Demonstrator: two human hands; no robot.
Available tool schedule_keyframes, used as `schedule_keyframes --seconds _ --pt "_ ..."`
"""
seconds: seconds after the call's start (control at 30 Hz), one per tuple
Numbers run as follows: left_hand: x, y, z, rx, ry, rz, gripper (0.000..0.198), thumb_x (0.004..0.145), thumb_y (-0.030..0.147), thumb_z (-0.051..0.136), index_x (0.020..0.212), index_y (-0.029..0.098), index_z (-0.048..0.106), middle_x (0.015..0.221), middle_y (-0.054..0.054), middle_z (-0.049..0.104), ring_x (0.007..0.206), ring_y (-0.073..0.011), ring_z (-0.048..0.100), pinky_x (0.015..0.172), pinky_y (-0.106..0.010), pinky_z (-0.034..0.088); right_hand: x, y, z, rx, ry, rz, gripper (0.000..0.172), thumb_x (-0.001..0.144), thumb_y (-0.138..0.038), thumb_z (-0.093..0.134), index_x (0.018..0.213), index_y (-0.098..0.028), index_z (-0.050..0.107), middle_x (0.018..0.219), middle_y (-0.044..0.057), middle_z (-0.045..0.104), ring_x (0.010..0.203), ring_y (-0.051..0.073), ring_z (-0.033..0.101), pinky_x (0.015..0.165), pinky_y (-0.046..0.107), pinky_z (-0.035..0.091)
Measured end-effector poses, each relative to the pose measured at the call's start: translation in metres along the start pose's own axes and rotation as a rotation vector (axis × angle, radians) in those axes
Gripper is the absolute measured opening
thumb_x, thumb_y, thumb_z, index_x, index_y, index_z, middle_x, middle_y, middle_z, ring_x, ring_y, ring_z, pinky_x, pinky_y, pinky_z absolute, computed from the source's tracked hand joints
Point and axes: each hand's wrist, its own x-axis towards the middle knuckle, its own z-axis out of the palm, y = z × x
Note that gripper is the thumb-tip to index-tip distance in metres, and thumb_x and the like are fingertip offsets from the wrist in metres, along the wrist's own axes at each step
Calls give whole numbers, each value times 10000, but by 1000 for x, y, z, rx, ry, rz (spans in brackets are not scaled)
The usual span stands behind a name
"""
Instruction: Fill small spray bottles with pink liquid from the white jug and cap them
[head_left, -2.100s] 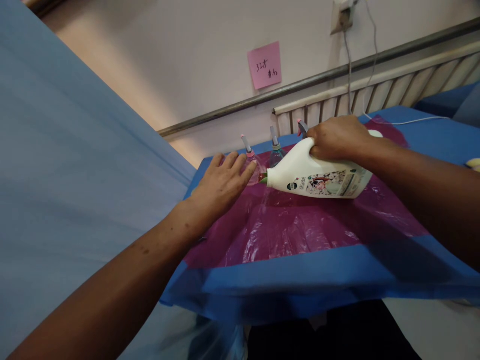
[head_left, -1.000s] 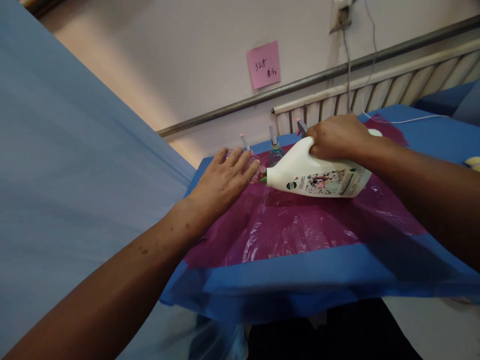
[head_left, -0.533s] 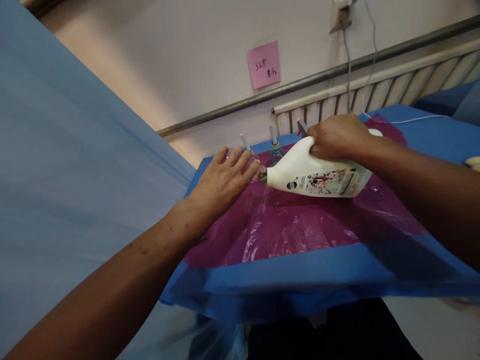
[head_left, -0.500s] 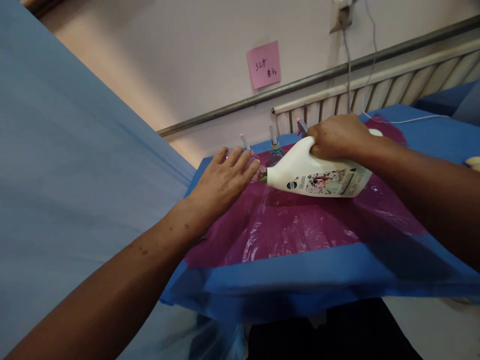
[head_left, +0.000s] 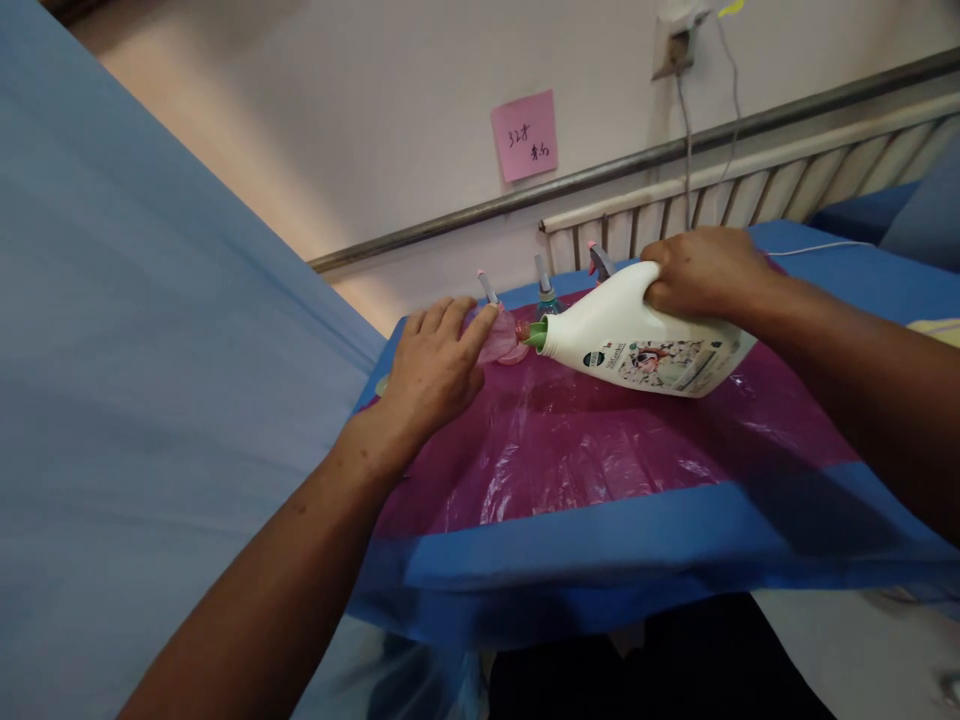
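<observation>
My right hand is closed round the handle of a large cream jug, tipped onto its side with its mouth to the left. The jug's green spout meets the reddish neck of a clear pink bottle, which lies tilted. My left hand is wrapped over the left end of this pink bottle, and its fingers partly hide it. Just behind stand a grey spray nozzle, a teal spray bottle and a grey and pink trigger head partly behind the jug.
A shiny magenta plastic sheet covers part of the blue-clothed table. Blue fabric hangs at left. Behind are a pipe, a white radiator, a cabled socket and a pink note.
The jug and my right hand have shifted slightly right, showing more of the green spout. My left hand has moved a little left, its fingers less spread, and the pink bottle is more visible.
</observation>
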Motion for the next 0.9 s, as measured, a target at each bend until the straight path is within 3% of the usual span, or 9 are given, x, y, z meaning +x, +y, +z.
schedule_keyframes --seconds 0.17,0.3,0.47,0.67,0.73,0.83,0.9 --pt "-8 9 23 -278 79 -116 825 976 236 774 1731 222 442 1684 -185 600 1539 -367 592 1236 -527 556 -15 5 -3 -116 44 85 399 1023 -362 528 1245 -161 790 1223 268 823 975 341 712 724 420 318" --pt "-20 28 55 -625 109 -322 947 1000 336 787 1808 186 317 1708 -214 565 1585 -368 581 1276 -521 546 -30 27 6 -119 129 111 402 1005 -338 538 1240 -137 794 1233 285 837 1017 381 750 738 418 344" --pt "-28 48 84 -1002 114 -565 1000 864 420 912 1739 198 481 1657 -202 596 1554 -400 614 1330 -551 495 -47 80 28 27 283 209 334 918 -258 539 1093 -142 800 1116 266 849 991 351 750 793 392 437" --pt "-22 54 96 -1143 193 -665 879 834 367 912 1638 225 586 1636 -188 627 1523 -395 634 1328 -572 487 -73 127 37 230 324 311 205 948 -281 561 924 -235 759 1002 210 813 921 340 720 795 446 466" --pt "-20 54 101 -1163 233 -684 840 827 331 905 1605 233 606 1600 -179 649 1496 -388 650 1312 -568 500 -82 134 36 333 293 362 135 919 -219 619 842 -261 722 937 166 793 900 314 723 795 437 480" --pt "-21 52 111 -1179 268 -709 816 832 318 895 1593 240 611 1557 -164 664 1474 -373 659 1296 -550 514 -93 138 41 443 267 399 163 880 -140 690 776 -266 701 867 130 779 840 278 733 778 419 513" --pt "-25 51 117 -1181 276 -730 811 840 323 885 1597 243 604 1548 -158 661 1460 -366 664 1287 -547 521 -99 137 47 463 355 346 176 876 -153 740 742 -266 726 798 108 775 741 247 730 714 396 527"
